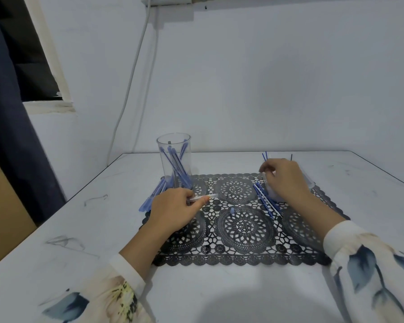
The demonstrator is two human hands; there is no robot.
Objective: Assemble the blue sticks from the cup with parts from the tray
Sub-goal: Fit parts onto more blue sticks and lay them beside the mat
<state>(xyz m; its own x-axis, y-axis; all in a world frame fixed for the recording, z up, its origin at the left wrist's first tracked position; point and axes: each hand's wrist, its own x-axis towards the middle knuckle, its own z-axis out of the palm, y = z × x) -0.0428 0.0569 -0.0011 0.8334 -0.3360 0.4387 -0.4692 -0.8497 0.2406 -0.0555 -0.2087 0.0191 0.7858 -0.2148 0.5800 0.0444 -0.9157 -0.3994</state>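
Left hand (173,210), fingers curled round a clear tube (203,197), cup (174,157) just behind them, right hand (285,180), fingers bent down, blue sticks (264,198) just beside them, cannot tell if they hold any.

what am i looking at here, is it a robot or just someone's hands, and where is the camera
There is no robot here, only a person's two bare hands. The single picture comes from a camera worn on the person's head, looking forward and down, so you see what they see.

The hands work over a white table with a black lace mat on it. At the back left stands a clear cup holding blue sticks, and more sticks lie beside it. A few thin rods and a small blue cap lie on the mat.

The left hand grips a clear tube. The right hand reaches over a clear container, which it mostly hides. Whether it holds anything cannot be seen.
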